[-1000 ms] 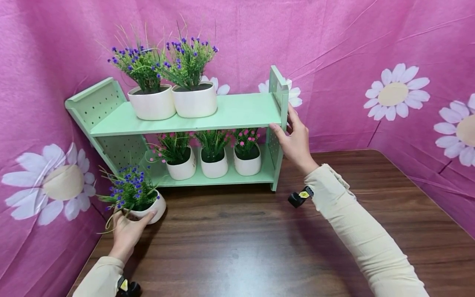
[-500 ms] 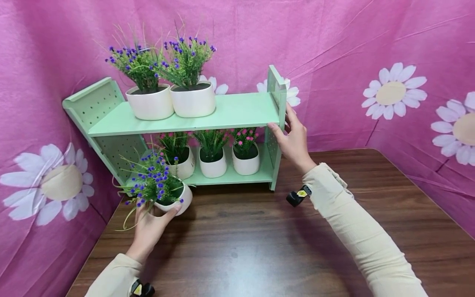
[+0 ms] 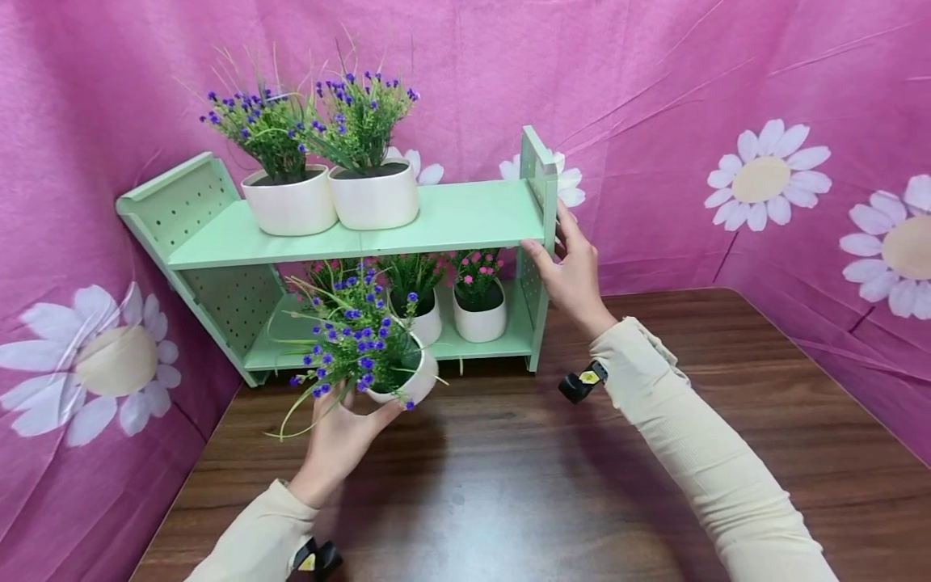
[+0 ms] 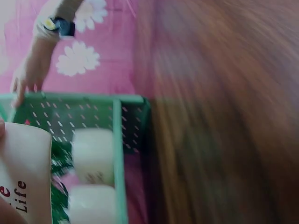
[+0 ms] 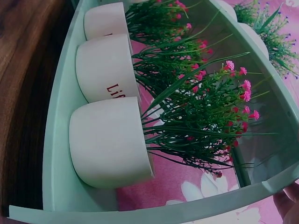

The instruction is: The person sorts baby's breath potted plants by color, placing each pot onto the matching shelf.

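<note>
My left hand [image 3: 342, 436] grips a white pot [image 3: 418, 376] of purple artificial flowers [image 3: 356, 331], tilted, in front of the lower shelf. In the left wrist view that pot [image 4: 25, 163] shows lettering at the left edge. My right hand [image 3: 573, 275] holds the right side panel of a light green two-tier shelf [image 3: 473, 214], thumb on the front edge. Two white pots of purple flowers [image 3: 291, 202] stand side by side on the top tier. Pink-flowered pots [image 3: 480, 315] line the lower tier; the leftmost is mostly hidden behind the held plant.
The shelf stands at the back of a dark wooden table [image 3: 509, 469]. A pink curtain [image 3: 640, 97] with white daisies hangs behind and at both sides. On the top tier, bare board lies between the pots and the right panel.
My left hand has carried the purple-flowered pot to the right and slightly up, from the shelf's left front corner to before its lower tier. My right hand stays on the side panel.
</note>
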Demonstrator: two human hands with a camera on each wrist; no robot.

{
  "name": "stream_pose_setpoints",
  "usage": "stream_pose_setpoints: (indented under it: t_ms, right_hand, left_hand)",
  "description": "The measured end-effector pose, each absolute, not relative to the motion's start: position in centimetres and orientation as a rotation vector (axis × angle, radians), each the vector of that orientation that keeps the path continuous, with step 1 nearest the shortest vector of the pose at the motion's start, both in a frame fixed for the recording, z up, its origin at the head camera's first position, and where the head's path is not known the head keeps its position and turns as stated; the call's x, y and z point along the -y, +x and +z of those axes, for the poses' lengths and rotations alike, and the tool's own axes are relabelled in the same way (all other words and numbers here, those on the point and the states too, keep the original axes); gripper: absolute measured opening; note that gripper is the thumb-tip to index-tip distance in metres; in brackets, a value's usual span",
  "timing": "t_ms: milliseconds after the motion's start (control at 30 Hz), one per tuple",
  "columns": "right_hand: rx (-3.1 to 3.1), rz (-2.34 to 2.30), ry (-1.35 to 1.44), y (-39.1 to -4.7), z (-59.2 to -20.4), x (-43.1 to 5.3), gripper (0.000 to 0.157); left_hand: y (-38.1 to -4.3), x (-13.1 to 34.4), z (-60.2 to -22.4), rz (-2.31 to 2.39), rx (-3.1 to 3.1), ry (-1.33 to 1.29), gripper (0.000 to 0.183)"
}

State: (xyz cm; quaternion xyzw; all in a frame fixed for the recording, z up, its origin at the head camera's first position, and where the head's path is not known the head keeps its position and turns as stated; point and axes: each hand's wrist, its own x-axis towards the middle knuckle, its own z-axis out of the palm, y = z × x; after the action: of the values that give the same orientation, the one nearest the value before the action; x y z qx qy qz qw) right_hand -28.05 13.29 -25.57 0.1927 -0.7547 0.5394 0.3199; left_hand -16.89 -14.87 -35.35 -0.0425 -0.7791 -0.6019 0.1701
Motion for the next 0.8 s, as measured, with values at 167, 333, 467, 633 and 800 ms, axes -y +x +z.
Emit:
stream_pose_setpoints:
  t_ms: [167,333,467,633,800]
  right_hand:
    - [1.978,1.415,0.516,-28.1,-25.6,-13.2,0.064]
    - [1.968,1.420,0.512,-28.1,-25.7,-13.2,0.064]
    - [1.963,1.417,0.509,-28.1,-25.6,-13.2,0.064]
    - [1.954,1.426,0.519,-28.7,-25.9,-13.3,0.064]
    - [1.946,1.415,0.515,-30.5,-27.5,-14.0,0.067]
  left_hand:
    - [-17.1,12.5,-34.4,-1.959,1.994,-0.240,0.088]
    - [-17.5,10.7,-33.5,-2.051,1.880,-0.351,0.091]
    - [-17.9,9.5,-32.6,-2.040,1.864,-0.376,0.094]
    - [-18.5,8.8,-31.2,-1.972,2.005,-0.286,0.096]
    - [-19.4,8.3,-29.4,-1.907,2.116,-0.216,0.095]
